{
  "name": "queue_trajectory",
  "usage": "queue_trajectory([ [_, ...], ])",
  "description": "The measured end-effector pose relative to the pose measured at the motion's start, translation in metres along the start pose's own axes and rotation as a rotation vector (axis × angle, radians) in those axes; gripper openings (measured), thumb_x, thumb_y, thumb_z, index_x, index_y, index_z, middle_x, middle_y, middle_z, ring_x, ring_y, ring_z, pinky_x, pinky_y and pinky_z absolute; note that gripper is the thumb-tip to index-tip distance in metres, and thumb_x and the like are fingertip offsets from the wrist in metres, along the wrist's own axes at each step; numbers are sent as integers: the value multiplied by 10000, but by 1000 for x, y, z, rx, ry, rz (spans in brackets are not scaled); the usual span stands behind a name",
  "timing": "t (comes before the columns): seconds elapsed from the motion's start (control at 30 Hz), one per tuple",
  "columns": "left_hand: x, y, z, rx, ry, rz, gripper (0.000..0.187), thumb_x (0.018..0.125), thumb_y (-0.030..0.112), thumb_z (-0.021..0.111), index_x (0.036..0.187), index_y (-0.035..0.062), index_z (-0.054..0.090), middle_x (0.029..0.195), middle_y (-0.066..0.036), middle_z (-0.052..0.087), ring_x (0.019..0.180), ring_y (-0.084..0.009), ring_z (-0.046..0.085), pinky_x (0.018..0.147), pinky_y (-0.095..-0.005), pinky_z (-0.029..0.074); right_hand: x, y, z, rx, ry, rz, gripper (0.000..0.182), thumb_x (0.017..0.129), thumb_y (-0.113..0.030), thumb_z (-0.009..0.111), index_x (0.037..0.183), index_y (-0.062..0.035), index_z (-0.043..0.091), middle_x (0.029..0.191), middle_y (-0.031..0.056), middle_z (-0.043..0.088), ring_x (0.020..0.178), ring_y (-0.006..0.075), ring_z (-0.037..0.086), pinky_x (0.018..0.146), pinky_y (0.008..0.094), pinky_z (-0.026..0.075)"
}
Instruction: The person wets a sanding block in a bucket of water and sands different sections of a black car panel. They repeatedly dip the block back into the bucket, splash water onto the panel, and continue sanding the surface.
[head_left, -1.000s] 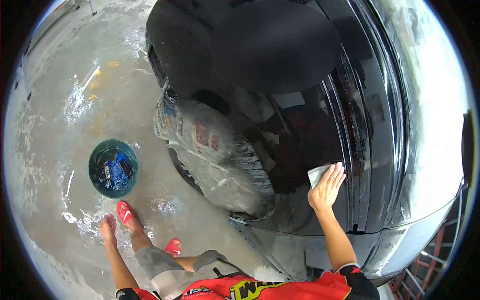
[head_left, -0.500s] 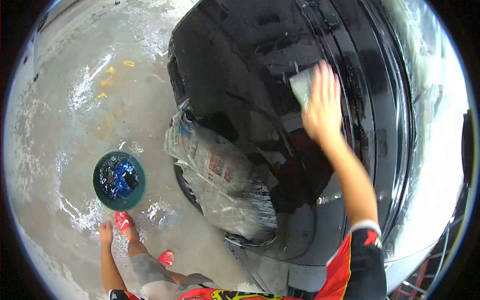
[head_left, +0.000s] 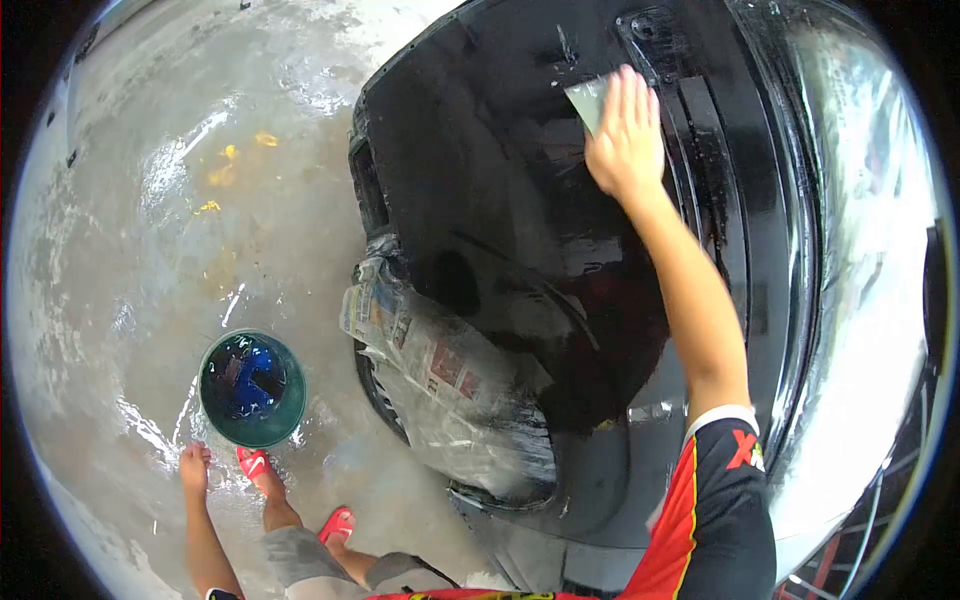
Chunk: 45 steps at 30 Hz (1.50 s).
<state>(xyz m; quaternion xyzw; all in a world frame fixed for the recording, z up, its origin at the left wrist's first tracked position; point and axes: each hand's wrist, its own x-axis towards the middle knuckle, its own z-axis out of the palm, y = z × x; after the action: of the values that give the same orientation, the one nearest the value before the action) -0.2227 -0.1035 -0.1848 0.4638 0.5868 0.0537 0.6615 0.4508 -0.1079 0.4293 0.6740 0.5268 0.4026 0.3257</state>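
Flat on the wet black car panel (head_left: 520, 160) lies my right hand (head_left: 627, 135), pressing a grey-green sheet (head_left: 588, 103) against the surface. The sheet's left corner sticks out beside the fingers; the rest is under the palm. My left hand (head_left: 195, 466) hangs low at the lower left with its fingers curled, just below the green bucket (head_left: 293, 410), touching nothing around it. Whether anything is inside its fingers is too small to tell. A headlight covered in newspaper and plastic (head_left: 455, 370) is at the front of the car.
Water and dark and blue items (head_left: 245, 380) fill the bucket on the wet concrete floor (head_left: 130, 260). Yellow spots mark the floor at the upper left. Clear plastic sheeting (head_left: 870, 220) covers the car's right side. My feet in red slides (head_left: 338, 524) stand near the bucket.
My right hand has moved up and slightly left over the panel with the sheet. My left hand has shifted slightly left. The whole view has shifted a little.
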Motion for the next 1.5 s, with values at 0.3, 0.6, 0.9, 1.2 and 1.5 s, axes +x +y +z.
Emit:
queue_trajectory([
  [0.3,-31,-56,-21,-61,-47,-222,293,957,246,535,813,19,650,629,-19,575,538,-103,524,491,-250,404,-90,-14,-67,77,-308,131,746,811,-103,514,1460,143,241,1568,312,205,1475,433,193,1215,517,122],
  [0.6,-78,-155,-57,-237,327,-272,206,971,230,503,864,76,588,692,4,526,646,-109,520,540,-267,442,-36,-24,-37,97,-228,-29,749,817,-137,489,1476,124,247,1587,268,214,1483,391,217,1221,485,138],
  [0.9,-154,-167,11,110,119,-423,327,1013,252,436,892,31,645,619,-44,575,495,-121,517,460,-291,420,177,5,79,-86,49,-334,629,895,-221,516,1405,123,381,1493,273,389,1396,395,371,1186,499,231],
  [1.2,-121,-161,51,-167,164,-451,343,1014,305,449,987,27,648,695,-46,621,548,-106,547,481,-262,429,-189,-18,-97,173,-818,-366,730,806,-165,497,1459,114,327,1589,269,216,1488,373,214,1228,481,126],
  [1.5,-113,-148,2,-60,180,-320,409,1044,368,431,1053,20,646,756,-12,619,646,-89,545,586,-235,436,103,-53,70,42,-122,-612,689,858,-184,563,1458,66,335,1539,243,335,1448,342,309,1218,450,196],
])
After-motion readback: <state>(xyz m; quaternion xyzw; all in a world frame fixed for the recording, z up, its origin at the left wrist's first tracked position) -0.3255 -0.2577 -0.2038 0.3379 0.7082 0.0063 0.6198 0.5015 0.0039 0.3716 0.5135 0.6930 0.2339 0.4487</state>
